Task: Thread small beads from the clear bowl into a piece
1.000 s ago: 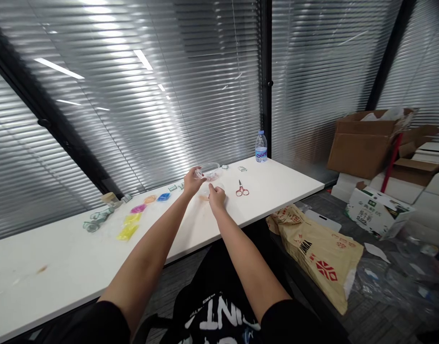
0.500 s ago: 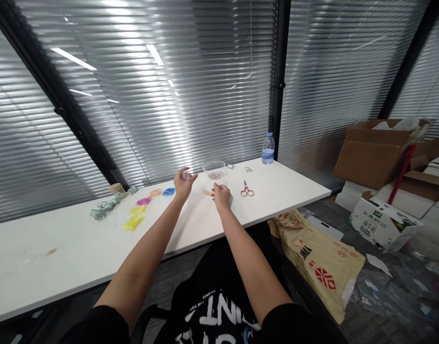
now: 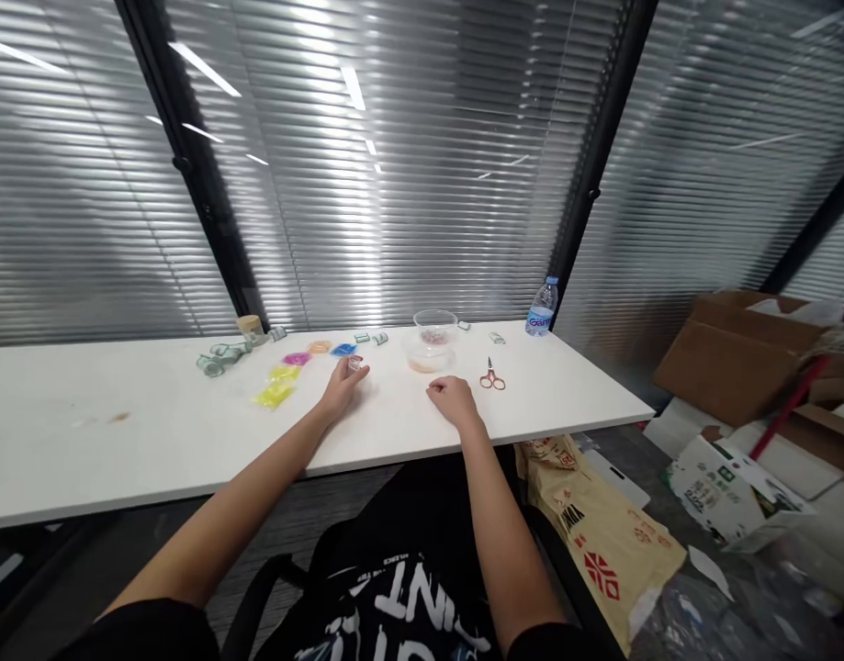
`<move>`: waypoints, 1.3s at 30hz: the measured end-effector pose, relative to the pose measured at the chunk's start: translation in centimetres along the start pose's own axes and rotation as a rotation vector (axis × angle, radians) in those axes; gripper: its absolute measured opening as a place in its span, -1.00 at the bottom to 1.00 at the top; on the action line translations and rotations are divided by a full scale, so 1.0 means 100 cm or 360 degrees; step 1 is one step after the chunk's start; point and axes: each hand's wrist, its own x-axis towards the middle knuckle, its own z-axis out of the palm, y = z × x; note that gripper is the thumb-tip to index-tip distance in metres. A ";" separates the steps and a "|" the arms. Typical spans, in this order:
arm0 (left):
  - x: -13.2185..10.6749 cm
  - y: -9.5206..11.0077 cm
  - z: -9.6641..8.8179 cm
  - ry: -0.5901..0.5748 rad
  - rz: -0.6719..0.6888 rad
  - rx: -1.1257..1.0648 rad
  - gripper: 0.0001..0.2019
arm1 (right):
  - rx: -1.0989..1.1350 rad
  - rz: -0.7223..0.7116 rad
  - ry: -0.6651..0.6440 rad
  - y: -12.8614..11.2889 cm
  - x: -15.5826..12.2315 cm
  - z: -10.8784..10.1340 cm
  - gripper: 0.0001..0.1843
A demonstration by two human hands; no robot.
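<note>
My left hand (image 3: pixel 341 389) is closed around a small clear plastic container (image 3: pixel 354 364), low over the table just in front of a blue packet (image 3: pixel 343 350). My right hand (image 3: pixel 453 398) is closed near the table, its fingertips pinched together; anything between them is too small to make out. Just beyond it stands a clear bowl (image 3: pixel 422 353) with something tan at its bottom. Another clear bowl (image 3: pixel 435 318) behind holds reddish bits. Red-handled scissors (image 3: pixel 492 379) lie to the right of my right hand, blades pointing away.
Yellow packets (image 3: pixel 275 395), a magenta packet (image 3: pixel 298 359) and an orange packet (image 3: pixel 319 347) lie leftward. Several greenish clear rolls (image 3: pixel 211 365) sit beside a tan-lidded jar (image 3: pixel 251 328). A water bottle (image 3: pixel 542 308) stands back right. Cardboard boxes (image 3: pixel 725 353) and a paper bag (image 3: pixel 593 523) are beyond the table.
My right hand has drawn back from the bowls towards me. My left hand has come down closer to the table with the small container. The camera view has shifted.
</note>
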 end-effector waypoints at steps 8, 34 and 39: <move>-0.001 0.005 0.003 -0.0089 -0.0111 -0.0120 -0.72 | -0.0190 -0.0136 -0.0091 -0.004 -0.001 0.002 -0.74; -0.016 0.011 0.010 -0.0257 0.0106 0.0197 -0.65 | 0.0333 -0.0257 0.0185 -0.061 0.044 -0.005 -0.73; -0.014 0.010 0.011 -0.0231 0.0157 0.0195 -0.65 | 0.0389 -0.0388 0.0024 -0.105 0.050 0.017 -0.75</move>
